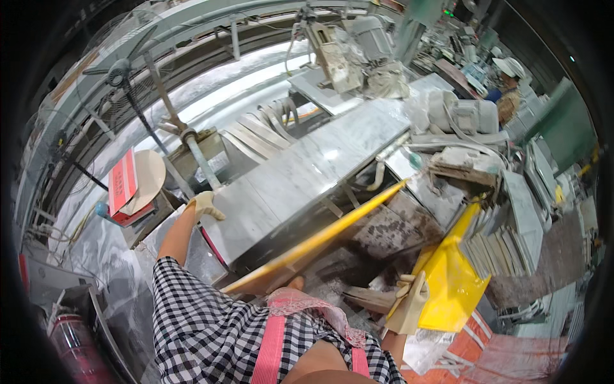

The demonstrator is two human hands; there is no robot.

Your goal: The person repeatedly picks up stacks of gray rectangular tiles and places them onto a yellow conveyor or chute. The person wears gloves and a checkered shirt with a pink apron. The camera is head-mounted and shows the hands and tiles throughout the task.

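My left hand (206,206), in a cream glove, rests at the near left corner of a row of grey-veined marble slabs (300,173). Its thumb and fingers are apart, touching the slab's end; it does not look wrapped round anything. Low on the right hangs my right hand (409,306), gloved the same way, with loosely bent fingers apart and nothing visible in them. Beside it is a bright yellow sheet (451,285), partly behind the glove. A long yellow bar (320,233) slants along the front of the slab row.
Motors stand at the far end (374,38) and right (476,116) of the slabs. Stacked tile pieces (502,253) lean at the right. A red and white box (123,182) and a fan (118,73) are at left. A person (510,89) works far right.
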